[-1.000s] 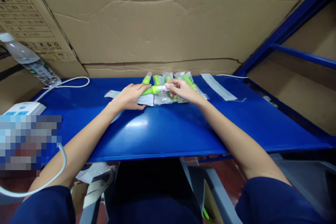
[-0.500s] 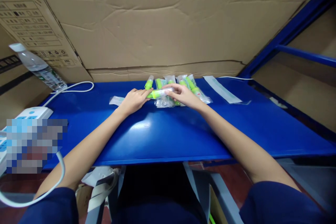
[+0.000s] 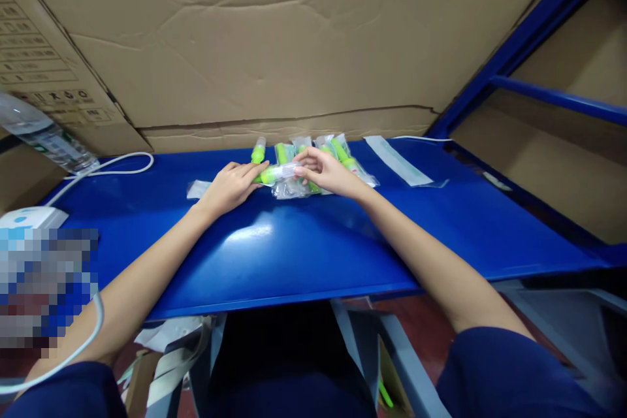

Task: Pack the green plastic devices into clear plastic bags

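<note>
Plastic packets, green tubes inside, near the right hand

The head camera looks forward and down across the blue table toward cardboard.

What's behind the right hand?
Bagged green pieces on the blue table, partly showing around the right hand. Whatever the hand itself covers can't be seen.

On the table, packets lie between bottle and strip.
</note>
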